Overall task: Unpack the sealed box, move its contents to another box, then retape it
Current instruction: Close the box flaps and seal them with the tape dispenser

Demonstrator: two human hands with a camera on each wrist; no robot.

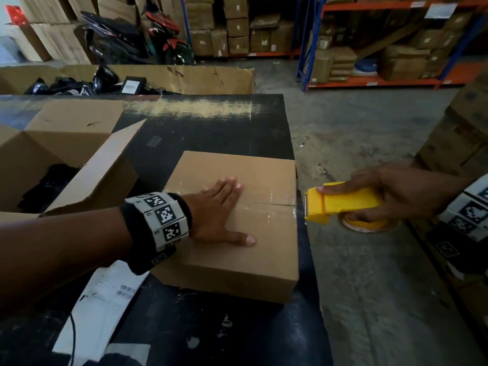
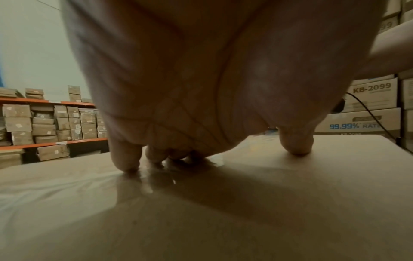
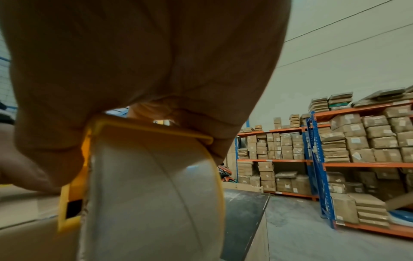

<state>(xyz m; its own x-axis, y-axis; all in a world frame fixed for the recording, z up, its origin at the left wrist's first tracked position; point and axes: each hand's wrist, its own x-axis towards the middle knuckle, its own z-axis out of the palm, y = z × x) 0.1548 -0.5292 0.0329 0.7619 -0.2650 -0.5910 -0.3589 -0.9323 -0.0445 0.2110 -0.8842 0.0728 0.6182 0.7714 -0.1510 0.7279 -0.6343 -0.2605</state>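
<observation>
Closed box (image 1: 232, 233), left hand (image 1: 219, 212) pressed flat, right hand (image 1: 396, 191) gripping tape dispenser (image 1: 340, 204)

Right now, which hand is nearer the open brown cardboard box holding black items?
Left. The left hand presses the closed cardboard box beside the open box; the right hand is beyond the table edge.

The left hand (image 1: 220, 207) lies palm down with fingers straight and together and the thumb spread wide, its forearm reaching in from the lower left with a tagged band at the wrist. The right hand (image 1: 390, 192) comes in from the right, fingers and thumb curled in a grip, index finger stretched forward.
</observation>
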